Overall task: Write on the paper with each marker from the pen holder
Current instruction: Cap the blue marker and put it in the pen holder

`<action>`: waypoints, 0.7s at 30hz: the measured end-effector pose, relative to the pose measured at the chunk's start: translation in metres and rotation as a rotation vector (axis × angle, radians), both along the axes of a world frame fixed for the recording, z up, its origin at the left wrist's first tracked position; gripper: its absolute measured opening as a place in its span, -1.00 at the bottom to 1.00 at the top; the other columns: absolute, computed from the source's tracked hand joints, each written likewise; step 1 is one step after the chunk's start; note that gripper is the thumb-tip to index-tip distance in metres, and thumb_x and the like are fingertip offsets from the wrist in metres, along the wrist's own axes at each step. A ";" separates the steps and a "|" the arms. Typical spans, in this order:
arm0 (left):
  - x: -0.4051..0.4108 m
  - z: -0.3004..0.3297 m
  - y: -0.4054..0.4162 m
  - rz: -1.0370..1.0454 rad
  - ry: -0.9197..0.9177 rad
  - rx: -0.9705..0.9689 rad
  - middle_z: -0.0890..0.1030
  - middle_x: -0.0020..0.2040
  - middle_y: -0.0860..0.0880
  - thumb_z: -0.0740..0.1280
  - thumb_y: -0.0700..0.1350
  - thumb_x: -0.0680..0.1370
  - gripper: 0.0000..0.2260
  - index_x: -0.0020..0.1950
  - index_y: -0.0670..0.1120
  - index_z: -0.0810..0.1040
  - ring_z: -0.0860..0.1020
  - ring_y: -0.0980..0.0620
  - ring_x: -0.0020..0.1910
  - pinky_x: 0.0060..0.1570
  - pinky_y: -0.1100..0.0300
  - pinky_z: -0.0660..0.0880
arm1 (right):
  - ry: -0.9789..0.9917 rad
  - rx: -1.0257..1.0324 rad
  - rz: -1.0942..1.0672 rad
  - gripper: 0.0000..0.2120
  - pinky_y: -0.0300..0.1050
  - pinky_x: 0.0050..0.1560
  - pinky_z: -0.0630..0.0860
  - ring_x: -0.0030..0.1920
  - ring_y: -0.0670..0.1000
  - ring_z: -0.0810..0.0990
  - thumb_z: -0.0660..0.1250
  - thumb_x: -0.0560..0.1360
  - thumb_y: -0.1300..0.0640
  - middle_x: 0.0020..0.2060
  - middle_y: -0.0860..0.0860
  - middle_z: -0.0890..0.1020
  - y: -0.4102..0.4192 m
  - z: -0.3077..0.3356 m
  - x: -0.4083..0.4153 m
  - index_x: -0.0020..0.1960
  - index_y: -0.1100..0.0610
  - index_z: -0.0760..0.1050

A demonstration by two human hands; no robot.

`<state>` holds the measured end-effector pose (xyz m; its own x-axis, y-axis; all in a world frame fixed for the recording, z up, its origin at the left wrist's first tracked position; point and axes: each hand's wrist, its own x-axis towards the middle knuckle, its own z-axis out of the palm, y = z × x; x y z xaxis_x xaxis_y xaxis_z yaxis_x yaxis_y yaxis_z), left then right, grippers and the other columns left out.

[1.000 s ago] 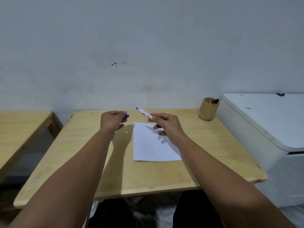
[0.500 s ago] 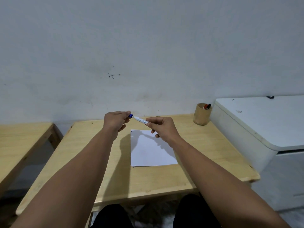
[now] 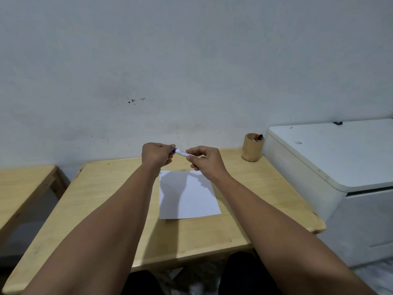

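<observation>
Marker (image 3: 182,152) pinched between both sets of fingers, left hand (image 3: 156,155) on blue cap, right hand (image 3: 205,161) on barrel. Paper (image 3: 191,199) on desk (image 3: 119,188) just below; pen holder (image 3: 252,150) far right.

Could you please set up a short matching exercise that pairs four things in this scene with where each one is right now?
Things:
1. marker
2. paper
3. pen holder
4. white cabinet

Places:
A. standing at the far right corner of the table
B. held above the table between the left hand and the right hand
C. beside the table on its right
D. lying flat on the middle of the table

Pairs: 1-B, 2-D, 3-A, 4-C
</observation>
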<state>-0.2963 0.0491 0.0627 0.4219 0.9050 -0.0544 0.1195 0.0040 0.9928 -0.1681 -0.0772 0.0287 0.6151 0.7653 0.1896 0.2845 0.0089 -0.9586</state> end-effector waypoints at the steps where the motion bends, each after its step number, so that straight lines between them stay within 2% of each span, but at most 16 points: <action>1: 0.006 0.002 -0.002 -0.004 0.013 0.013 0.67 -0.22 -0.15 0.50 -0.16 0.53 -0.83 -0.10 -0.29 0.70 0.61 -0.06 -0.21 -0.05 0.03 0.67 | -0.006 -0.009 -0.008 -0.82 -0.28 -0.24 0.60 -0.41 -0.10 0.64 0.49 0.58 0.33 -0.11 -0.04 0.68 -0.002 0.003 0.005 0.18 0.23 0.72; 4: 0.033 0.020 -0.006 -0.077 0.036 0.092 0.68 -0.21 -0.14 0.46 -0.16 0.55 -0.85 -0.08 -0.25 0.72 0.61 -0.04 -0.20 -0.08 0.04 0.67 | -0.099 -0.100 -0.020 -0.77 -0.18 -0.10 0.60 -0.28 0.00 0.70 0.50 0.58 0.30 -0.06 0.05 0.72 -0.011 0.018 0.030 0.22 0.20 0.72; 7: 0.073 0.048 -0.020 -0.235 -0.004 0.195 0.70 -0.18 -0.11 0.42 -0.15 0.57 -0.85 -0.09 -0.19 0.73 0.61 0.00 -0.21 -0.15 0.11 0.63 | -0.294 -0.237 -0.035 -0.79 -0.13 -0.09 0.50 -0.17 0.00 0.66 0.51 0.54 0.22 -0.12 0.05 0.76 -0.018 0.041 0.063 0.17 0.12 0.73; 9: 0.103 0.060 -0.030 -0.307 -0.027 0.248 0.72 -0.04 -0.13 0.37 -0.17 0.57 -0.83 0.08 -0.18 0.71 0.62 0.01 -0.18 -0.16 0.12 0.61 | -0.348 -0.251 -0.124 -0.83 -0.12 -0.13 0.47 -0.11 0.04 0.67 0.51 0.53 0.20 -0.12 0.06 0.76 -0.020 0.058 0.089 0.12 0.09 0.71; 11: 0.132 0.059 -0.037 -0.320 0.016 0.319 0.71 0.06 -0.16 0.34 -0.20 0.56 -0.71 0.27 -0.15 0.63 0.61 -0.01 -0.13 -0.06 0.07 0.60 | -0.341 -0.225 -0.234 -0.84 -0.13 -0.12 0.51 -0.09 0.03 0.70 0.49 0.53 0.21 -0.11 0.05 0.77 -0.023 0.074 0.118 0.10 0.10 0.69; 15: 0.182 0.035 -0.042 -0.379 0.188 0.438 0.67 0.17 -0.12 0.38 -0.14 0.54 -0.56 0.43 -0.07 0.51 0.62 -0.06 -0.01 0.12 0.04 0.58 | -0.404 -0.180 -0.415 -0.90 -0.23 -0.15 0.47 -0.21 -0.17 0.61 0.46 0.54 0.24 -0.23 -0.15 0.65 -0.034 0.094 0.180 -0.01 0.05 0.62; 17: 0.207 0.017 -0.046 -0.437 0.251 0.457 0.62 0.25 -0.12 0.46 -0.08 0.52 -0.46 0.49 -0.05 0.43 0.61 -0.08 0.14 0.19 0.00 0.56 | -0.454 -0.170 -0.489 -0.91 -0.18 -0.10 0.50 -0.17 -0.07 0.62 0.44 0.57 0.22 -0.19 -0.12 0.64 -0.039 0.096 0.206 0.06 0.09 0.63; 21: 0.250 -0.022 -0.053 -0.516 0.341 0.471 0.48 0.45 -0.13 0.54 -0.03 0.47 -0.24 0.59 -0.05 0.25 0.50 -0.10 0.37 0.14 0.13 0.45 | -0.488 -0.242 -0.519 -0.84 -0.12 -0.03 0.53 -0.06 0.05 0.66 0.41 0.58 0.23 -0.07 -0.02 0.69 -0.043 0.081 0.242 0.15 0.10 0.63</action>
